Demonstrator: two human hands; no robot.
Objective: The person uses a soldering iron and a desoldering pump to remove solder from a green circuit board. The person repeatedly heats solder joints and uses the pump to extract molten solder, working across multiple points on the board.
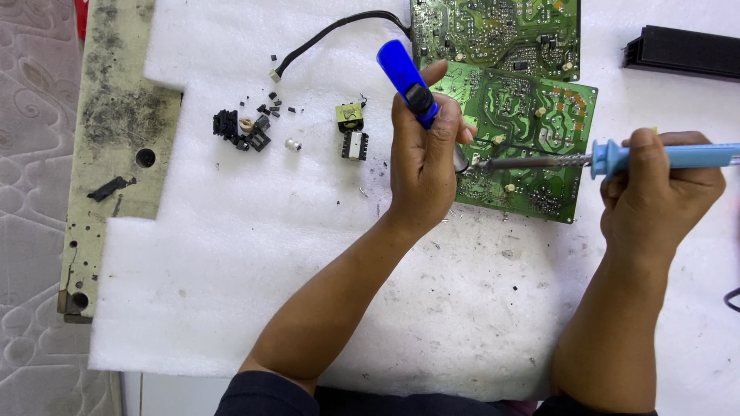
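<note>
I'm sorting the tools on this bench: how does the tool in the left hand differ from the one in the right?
The desoldering pump in the left hand is dark blue, thick and stands nearly upright; the soldering iron in the right hand is light blue, slim and lies level. The iron ends in a long metal tip; the pump's tip is hidden. Both meet over the green circuit board.

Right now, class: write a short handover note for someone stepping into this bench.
Left hand: grips a blue desoldering pump, nozzle down at the near green circuit board.
Right hand: holds a blue-handled soldering iron, tip at the same spot.
Done: removed small parts and a yellow transformer lie on the white foam sheet.
Left: a second board lies behind, partly overlapped.
</note>
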